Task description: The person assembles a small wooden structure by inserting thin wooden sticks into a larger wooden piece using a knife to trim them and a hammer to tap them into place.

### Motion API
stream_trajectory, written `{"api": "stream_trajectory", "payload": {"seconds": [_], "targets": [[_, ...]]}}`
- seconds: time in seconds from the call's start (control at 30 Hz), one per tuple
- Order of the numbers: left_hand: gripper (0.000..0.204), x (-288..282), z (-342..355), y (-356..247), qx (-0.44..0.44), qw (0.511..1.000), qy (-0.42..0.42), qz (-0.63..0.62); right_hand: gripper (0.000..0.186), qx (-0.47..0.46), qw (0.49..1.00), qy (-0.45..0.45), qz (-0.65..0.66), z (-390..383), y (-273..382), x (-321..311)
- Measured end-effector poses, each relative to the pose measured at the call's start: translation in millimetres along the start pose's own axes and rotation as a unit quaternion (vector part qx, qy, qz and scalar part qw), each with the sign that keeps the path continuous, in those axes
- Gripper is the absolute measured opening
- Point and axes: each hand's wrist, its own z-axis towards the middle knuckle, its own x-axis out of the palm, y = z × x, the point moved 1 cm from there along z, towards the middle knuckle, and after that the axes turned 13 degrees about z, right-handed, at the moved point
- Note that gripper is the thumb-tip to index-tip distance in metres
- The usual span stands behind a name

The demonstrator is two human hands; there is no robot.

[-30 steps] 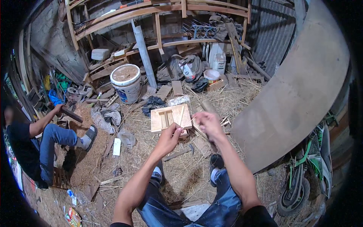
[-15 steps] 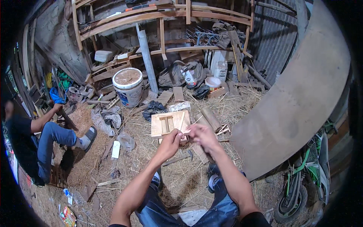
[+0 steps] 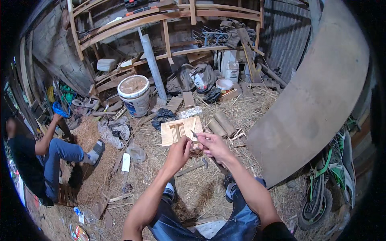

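Observation:
My left hand (image 3: 179, 153) is closed in a pinch over the near edge of a pale wooden board; whatever it grips is hidden by the fingers. Beside it on the right, my right hand (image 3: 216, 148) is wrapped round a small knife (image 3: 194, 134), its short dark blade pointing up and left. The wooden board (image 3: 167, 139) lies raised off the ground beyond both hands. Several thin wooden sticks (image 3: 175, 131) rest side by side on it, and one more slants near its right edge.
A hammer (image 3: 189, 170) lies on the straw-covered ground between my feet and the board. Two short logs (image 3: 224, 122) lie right of the board. A white bucket (image 3: 134, 96) stands farther back. Another person (image 3: 52, 156) sits at left. A large curved panel (image 3: 305, 100) and a motorcycle (image 3: 321, 184) flank the right.
My right hand has slowed from a blur and now shows the knife blade pointing up. The pale stick seen between my hands is hidden now. The view has shifted slightly.

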Motion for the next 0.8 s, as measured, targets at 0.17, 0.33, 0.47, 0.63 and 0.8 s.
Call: {"api": "stream_trajectory", "payload": {"seconds": [0.17, 0.33, 0.47, 0.63, 0.8], "targets": [[0.015, -4, -3, -3, 0.065, 0.997, -0.017, 0.026, 0.020, -0.057, 0.996, -0.075, 0.008, 14, 18, -34], [0.015, -15, -7, 10, 0.008, 1.000, 0.014, 0.022, 0.019, -0.143, 0.973, -0.180, -0.003, 8, 51, -81], [0.016, -15, -3, 9, 0.007, 1.000, 0.011, 0.025, 0.027, -0.146, 0.957, -0.167, -0.189, 11, 25, -60], [0.018, -10, 2, 10, -0.004, 0.999, 0.037, 0.008, 0.029, -0.129, 0.980, -0.064, -0.141, 21, 8, -31], [0.017, -4, 3, 12, -0.005, 0.996, 0.084, 0.005, 0.022, -0.111, 0.992, -0.038, -0.047, 24, 8, -27]]}}
